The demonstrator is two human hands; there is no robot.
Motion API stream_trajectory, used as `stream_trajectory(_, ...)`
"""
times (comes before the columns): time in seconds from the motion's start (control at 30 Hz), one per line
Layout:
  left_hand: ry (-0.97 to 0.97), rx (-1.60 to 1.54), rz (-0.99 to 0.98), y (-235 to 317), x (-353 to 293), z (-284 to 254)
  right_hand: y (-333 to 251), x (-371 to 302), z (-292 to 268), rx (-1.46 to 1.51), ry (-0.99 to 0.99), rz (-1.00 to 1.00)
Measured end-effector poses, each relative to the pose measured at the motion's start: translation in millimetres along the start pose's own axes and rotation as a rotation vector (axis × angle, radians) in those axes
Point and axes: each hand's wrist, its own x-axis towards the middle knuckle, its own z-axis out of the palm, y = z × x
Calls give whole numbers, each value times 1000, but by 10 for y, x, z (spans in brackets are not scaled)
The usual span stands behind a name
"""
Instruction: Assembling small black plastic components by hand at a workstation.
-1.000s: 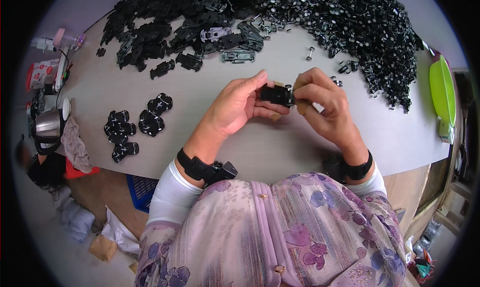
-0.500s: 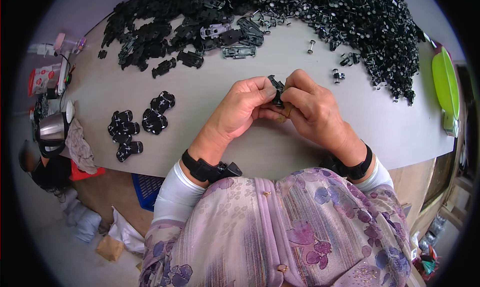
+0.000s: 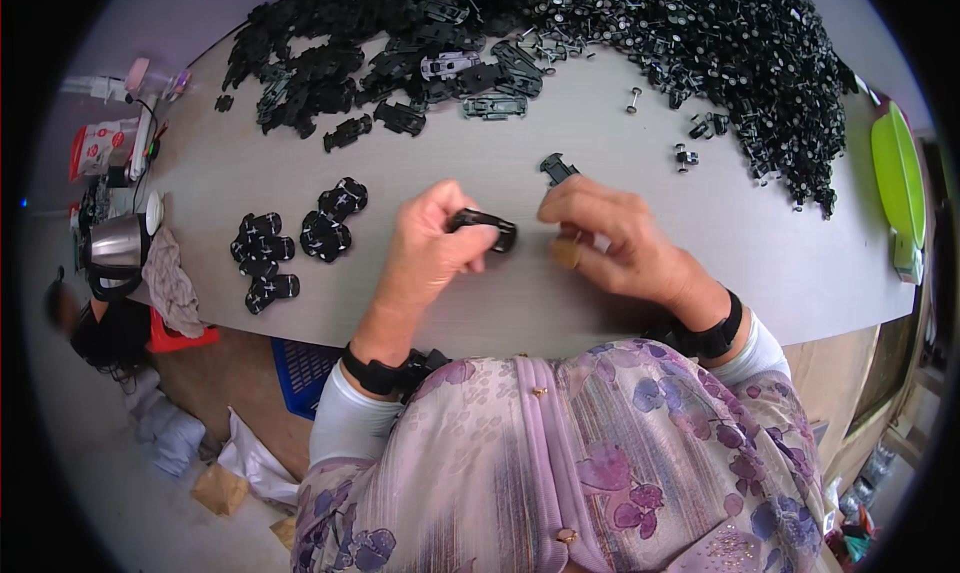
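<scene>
The left hand [image 3: 430, 248] is clamped on a small black toy car body [image 3: 483, 225], held just above the grey desk [image 3: 470, 163] near its front edge. The right hand [image 3: 610, 235] hovers beside it with fingers curled together, its grip hidden, and a small black part [image 3: 557, 167] lies just beyond its fingertips. Finished black pieces [image 3: 295, 241] sit grouped to the left, and a heap of black wheel axles [image 3: 720, 43] covers the far right.

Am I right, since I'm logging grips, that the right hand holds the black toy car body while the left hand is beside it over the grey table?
Not quite: the left hand holds the black car body. The right hand is beside it over the grey table, as the head view shows.
</scene>
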Motion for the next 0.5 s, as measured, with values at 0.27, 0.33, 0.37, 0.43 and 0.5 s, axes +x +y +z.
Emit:
stream_trajectory(0.27, 632, 839, 119, 184, -459, -951, 449, 104, -587, -560, 446, 174)
stream_trajectory(0.33, 700, 1172, 334, 282, -468, -915, 537, 186, -619, -904, 523, 21)
stream_trajectory(0.37, 738, 1172, 388, 371, -440, -776, 562, 213, -614, -925, 497, 49)
stream_trajectory(0.43, 666, 983, 490, 402, -283, -478, 698, 204, -631, -916, 458, 82)
stream_trajectory(0.5, 297, 864, 570, 421, -66, -131, 695, 177, -659, -896, 412, 103)
